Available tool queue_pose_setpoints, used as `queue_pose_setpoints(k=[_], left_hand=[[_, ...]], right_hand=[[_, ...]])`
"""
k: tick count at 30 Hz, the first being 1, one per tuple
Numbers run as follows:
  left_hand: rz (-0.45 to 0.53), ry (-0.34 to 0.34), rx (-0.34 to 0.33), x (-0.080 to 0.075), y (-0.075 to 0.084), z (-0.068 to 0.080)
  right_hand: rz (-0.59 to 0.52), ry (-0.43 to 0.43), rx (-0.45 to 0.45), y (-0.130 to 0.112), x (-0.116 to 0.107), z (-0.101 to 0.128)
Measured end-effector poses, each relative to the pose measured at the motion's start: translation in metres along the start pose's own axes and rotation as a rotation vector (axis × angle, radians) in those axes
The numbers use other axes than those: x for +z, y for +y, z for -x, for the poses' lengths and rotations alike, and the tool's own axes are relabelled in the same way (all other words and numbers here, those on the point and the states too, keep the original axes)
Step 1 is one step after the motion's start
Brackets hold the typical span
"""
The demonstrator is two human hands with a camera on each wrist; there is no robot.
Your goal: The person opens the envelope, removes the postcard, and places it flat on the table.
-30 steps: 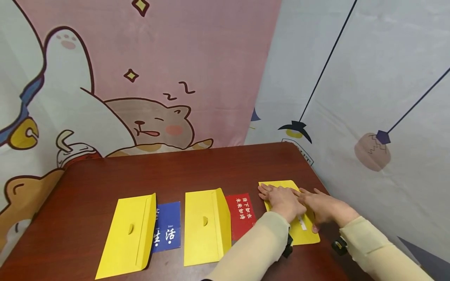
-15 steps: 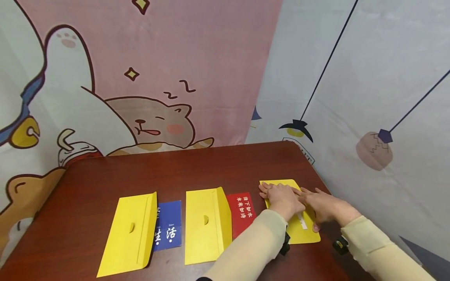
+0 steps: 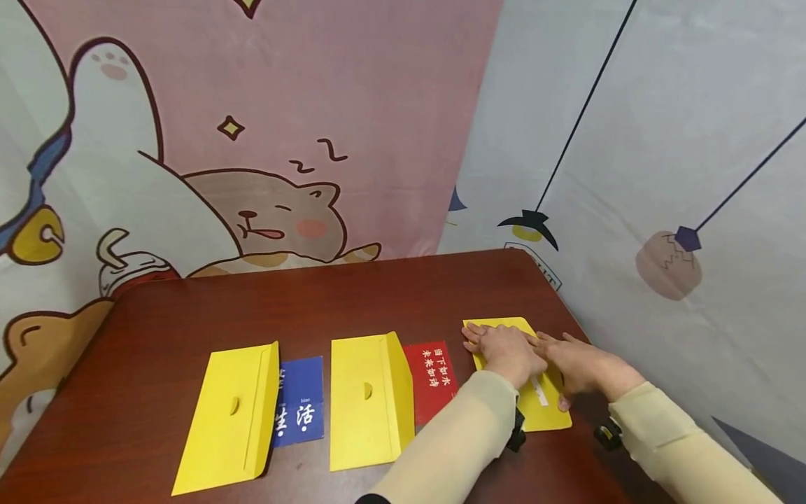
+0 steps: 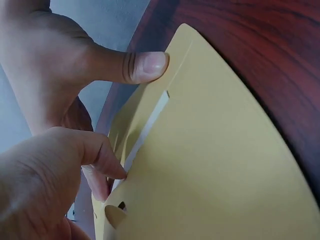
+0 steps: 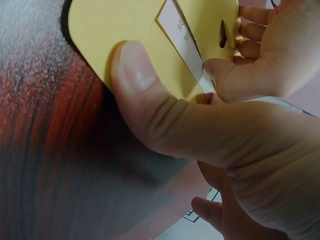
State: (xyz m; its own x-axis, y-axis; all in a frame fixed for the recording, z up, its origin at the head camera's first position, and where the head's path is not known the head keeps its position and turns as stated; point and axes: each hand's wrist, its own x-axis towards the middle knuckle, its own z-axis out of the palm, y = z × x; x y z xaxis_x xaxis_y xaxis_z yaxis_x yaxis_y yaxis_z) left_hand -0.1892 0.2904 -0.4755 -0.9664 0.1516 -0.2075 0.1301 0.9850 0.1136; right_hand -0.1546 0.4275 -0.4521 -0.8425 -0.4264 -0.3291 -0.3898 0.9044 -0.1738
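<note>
Both hands work at a yellow envelope (image 3: 546, 418) that lies at the table's right side. My left hand (image 3: 506, 352) holds it from the left, fingers across its body. In the right wrist view its thumb (image 5: 220, 75) touches a white strip (image 5: 185, 37) with faint writing along the flap's inner edge. From the right, my right hand (image 3: 585, 365) grips the flap side; in the left wrist view its thumb (image 4: 145, 67) lies on the outer edge and its fingertips reach the white strip (image 4: 147, 125). Hands hide much of the envelope.
Two more yellow envelopes lie on the brown table (image 3: 302, 301), one at left (image 3: 217, 420) and one in the middle (image 3: 359, 434). A blue card (image 3: 302, 413) and a red card (image 3: 434, 381) lie to their right. Printed cloth walls (image 3: 403, 105) border the table's back and right.
The head view has shifted slightly. Both hands stay on the right envelope in nearly the same pose.
</note>
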Motion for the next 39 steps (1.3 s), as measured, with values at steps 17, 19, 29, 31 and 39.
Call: queue_pose_setpoints(k=[17,19,29,31,39], left_hand=[[0.052,0.033,0.088,-0.011,-0.012,0.007],[0.056,0.01,0.056,-0.009,-0.01,0.006],[0.027,-0.016,-0.041,-0.001,-0.001,0.005],[0.017,-0.027,-0.04,-0.001,-0.001,0.006],[0.017,-0.046,0.027,-0.011,-0.009,0.008]], right_hand=[[-0.035,-0.003,0.018,0.0,-0.001,0.001],[-0.033,-0.005,0.013,0.001,-0.001,0.001],[-0.007,-0.003,0.002,0.0,-0.001,-0.002],[-0.029,-0.008,0.002,-0.001,0.0,-0.002],[-0.161,-0.044,-0.004,0.004,-0.005,0.002]])
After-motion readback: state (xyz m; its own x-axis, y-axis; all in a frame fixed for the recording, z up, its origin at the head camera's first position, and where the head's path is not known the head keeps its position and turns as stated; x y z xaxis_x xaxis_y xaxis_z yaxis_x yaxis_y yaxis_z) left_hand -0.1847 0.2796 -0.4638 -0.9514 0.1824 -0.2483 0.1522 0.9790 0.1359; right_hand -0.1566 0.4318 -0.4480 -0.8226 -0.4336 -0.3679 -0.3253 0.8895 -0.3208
